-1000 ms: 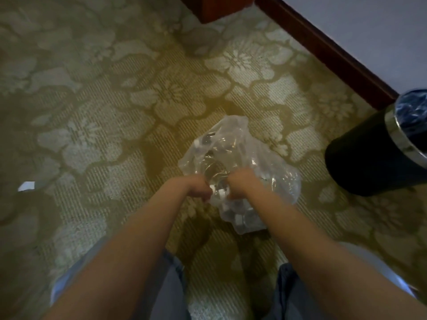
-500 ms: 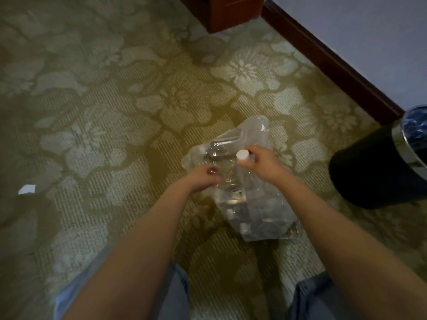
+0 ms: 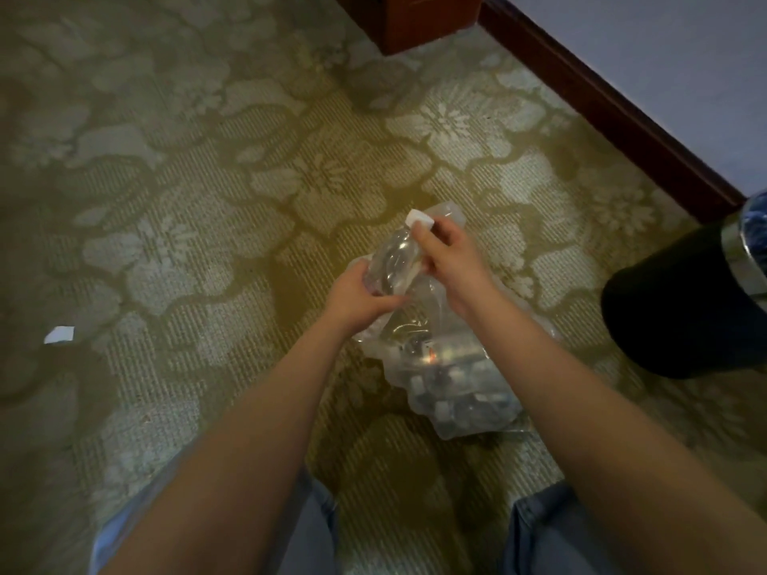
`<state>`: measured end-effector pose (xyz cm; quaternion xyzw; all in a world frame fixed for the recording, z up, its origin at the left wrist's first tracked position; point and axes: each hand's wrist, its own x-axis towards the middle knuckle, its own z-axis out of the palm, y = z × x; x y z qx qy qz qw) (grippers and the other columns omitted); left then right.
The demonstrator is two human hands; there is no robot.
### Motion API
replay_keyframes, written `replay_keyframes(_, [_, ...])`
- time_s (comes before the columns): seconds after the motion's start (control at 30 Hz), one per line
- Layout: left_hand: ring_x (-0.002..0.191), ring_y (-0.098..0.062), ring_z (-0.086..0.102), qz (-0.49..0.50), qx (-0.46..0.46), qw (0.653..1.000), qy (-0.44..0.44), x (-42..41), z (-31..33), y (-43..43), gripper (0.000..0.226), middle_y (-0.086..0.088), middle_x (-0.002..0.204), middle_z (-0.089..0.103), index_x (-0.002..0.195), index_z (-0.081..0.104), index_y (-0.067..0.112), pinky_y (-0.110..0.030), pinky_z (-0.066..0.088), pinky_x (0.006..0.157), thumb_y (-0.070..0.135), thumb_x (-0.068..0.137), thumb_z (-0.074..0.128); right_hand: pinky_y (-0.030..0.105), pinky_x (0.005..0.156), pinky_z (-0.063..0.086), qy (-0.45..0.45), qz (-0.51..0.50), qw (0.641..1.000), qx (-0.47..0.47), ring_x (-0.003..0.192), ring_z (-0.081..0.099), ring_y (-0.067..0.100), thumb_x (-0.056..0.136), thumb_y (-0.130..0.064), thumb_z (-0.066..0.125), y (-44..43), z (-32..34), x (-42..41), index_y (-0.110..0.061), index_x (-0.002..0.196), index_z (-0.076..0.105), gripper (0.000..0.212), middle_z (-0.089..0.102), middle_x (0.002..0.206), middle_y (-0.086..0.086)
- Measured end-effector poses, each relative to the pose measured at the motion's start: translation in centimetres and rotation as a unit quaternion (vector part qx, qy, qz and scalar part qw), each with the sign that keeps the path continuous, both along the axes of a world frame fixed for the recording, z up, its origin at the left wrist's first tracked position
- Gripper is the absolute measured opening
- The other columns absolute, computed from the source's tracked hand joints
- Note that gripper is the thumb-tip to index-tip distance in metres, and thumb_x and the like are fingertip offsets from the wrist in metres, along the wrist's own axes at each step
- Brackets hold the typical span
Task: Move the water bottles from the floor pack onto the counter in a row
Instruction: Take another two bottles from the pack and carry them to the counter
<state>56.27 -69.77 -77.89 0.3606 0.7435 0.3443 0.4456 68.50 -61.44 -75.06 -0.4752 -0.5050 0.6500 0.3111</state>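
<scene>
A clear plastic pack (image 3: 460, 383) with several water bottles inside lies on the patterned carpet in front of my knees. One clear water bottle (image 3: 394, 259) with a white cap is lifted partly out of the pack's torn top, tilted up and away from me. My right hand (image 3: 446, 259) grips it near the neck, just under the cap. My left hand (image 3: 359, 296) is closed around the bottle's lower body, at the edge of the wrap. The counter is out of view.
A black round bin (image 3: 680, 300) with a metal rim stands at the right. A dark wooden baseboard (image 3: 614, 114) runs along the wall behind it, and a wooden furniture corner (image 3: 419, 18) sits at the top. A scrap of white paper (image 3: 60, 334) lies on the carpet at left.
Both hands were pulling at the wrap's top. My right hand then took a bottle by its neck and has drawn it up out of the pack; my left hand moved onto its body.
</scene>
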Motion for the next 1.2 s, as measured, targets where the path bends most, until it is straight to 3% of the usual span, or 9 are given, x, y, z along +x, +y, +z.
replay_keyframes(0.1, [0.083, -0.014, 0.063, 0.105, 0.005, 0.993, -0.057, -0.1, 0.4, -0.2, 0.048, 0.004, 0.091, 0.06, 0.103, 0.055, 0.016, -0.028, 0.054, 0.069, 0.028, 0.067, 0.083, 0.025, 0.06, 0.052, -0.02, 0.009, 0.997, -0.075, 0.066, 0.06, 0.015, 0.099, -0.02, 0.048, -0.2, -1.3, -0.4, -0.01, 0.115, 0.055, 0.021, 0.061, 0.094, 0.001])
replay_keyframes(0.2, [0.075, -0.009, 0.058, 0.174, 0.002, 0.978, -0.117, -1.3, 0.9, -0.4, 0.045, 0.001, 0.091, 0.058, 0.106, 0.052, 0.008, -0.015, 0.046, 0.051, 0.025, 0.074, 0.079, 0.037, 0.079, 0.054, -0.193, 0.115, 0.975, -0.008, 0.084, 0.062, 0.021, 0.098, -0.017, 0.045, -0.9, -5.0, -1.0, -0.016, 0.112, 0.058, 0.018, 0.063, 0.104, 0.007])
replay_keyframes(0.33, [0.072, -0.012, 0.061, 0.173, 0.005, 0.975, -0.138, -2.8, 1.1, -1.4, 0.045, -0.011, 0.101, 0.064, 0.111, 0.054, 0.0, -0.011, 0.044, 0.042, 0.014, 0.075, 0.078, 0.04, 0.101, 0.043, -0.377, 0.273, 0.884, 0.047, 0.116, 0.055, 0.032, 0.096, -0.012, 0.047, -2.6, -10.3, -0.1, -0.009, 0.129, 0.053, 0.034, 0.057, 0.127, 0.015])
replay_keyframes(0.47, [0.073, -0.01, 0.06, 0.165, -0.004, 0.976, -0.145, -2.6, 1.1, -1.8, 0.041, -0.003, 0.094, 0.061, 0.105, 0.051, 0.008, -0.006, 0.041, 0.038, 0.017, 0.076, 0.078, 0.039, 0.108, 0.037, -0.498, 0.4, 0.768, 0.059, 0.129, 0.047, 0.03, 0.093, -0.013, 0.051, -3.3, -13.7, 0.9, -0.02, 0.141, 0.045, 0.048, 0.048, 0.143, 0.012])
replay_keyframes(0.63, [0.069, -0.005, 0.056, 0.156, -0.011, 0.976, -0.154, -2.3, 1.4, -1.8, 0.034, 0.006, 0.084, 0.055, 0.102, 0.054, 0.011, -0.006, 0.042, 0.039, 0.019, 0.077, 0.076, 0.035, 0.089, 0.05, -0.567, 0.476, 0.661, 0.123, 0.104, 0.06, 0.026, 0.075, -0.018, 0.074, -4.1, -15.5, 0.0, -0.013, 0.113, 0.063, 0.039, 0.064, 0.116, 0.009])
replay_keyframes(0.8, [0.078, -0.008, 0.061, 0.134, -0.021, 0.982, -0.129, -2.2, 1.0, -2.1, 0.048, 0.002, 0.099, 0.06, 0.113, 0.052, 0.013, -0.014, 0.045, 0.051, 0.027, 0.075, 0.078, 0.037, 0.088, 0.048, -0.56, 0.433, 0.686, 0.169, 0.104, 0.061, 0.027, 0.082, -0.021, 0.066, -3.6, -16.2, 0.6, -0.013, 0.12, 0.059, 0.04, 0.063, 0.12, 0.009])
replay_keyframes(0.9, [0.08, -0.01, 0.063, 0.13, -0.021, 0.984, -0.119, -2.1, 0.6, -1.9, 0.054, -0.003, 0.106, 0.063, 0.115, 0.053, 0.009, -0.011, 0.045, 0.045, 0.028, 0.072, 0.08, 0.037, 0.094, 0.045, -0.505, 0.317, 0.782, 0.181, 0.11, 0.058, 0.031, 0.088, -0.025, 0.059, -2.9, -13.7, 1.1, -0.019, 0.125, 0.056, 0.037, 0.061, 0.122, 0.011])
replay_keyframes(1.0, [0.08, -0.01, 0.063, 0.119, -0.022, 0.987, -0.108, -1.9, 0.3, -1.4, 0.055, -0.004, 0.106, 0.063, 0.116, 0.054, 0.007, -0.009, 0.044, 0.045, 0.028, 0.072, 0.08, 0.038, 0.087, 0.048, -0.42, 0.184, 0.878, 0.134, 0.102, 0.06, 0.031, 0.088, -0.037, 0.062, -1.7, -10.9, 1.9, -0.023, 0.126, 0.053, 0.042, 0.063, 0.114, 0.01])
replay_keyframes(1.2, [0.079, -0.006, 0.059, 0.121, -0.024, 0.985, -0.121, -1.1, -0.2, -0.3, 0.054, -0.001, 0.105, 0.061, 0.116, 0.053, 0.006, -0.007, 0.044, 0.042, 0.026, 0.074, 0.079, 0.027, 0.082, 0.041, -0.252, -0.026, 0.965, 0.074, 0.105, 0.055, 0.017, 0.089, -0.026, 0.063, -1.2, -7.4, 2.9, -0.015, 0.127, 0.055, 0.04, 0.06, 0.11, -0.002])
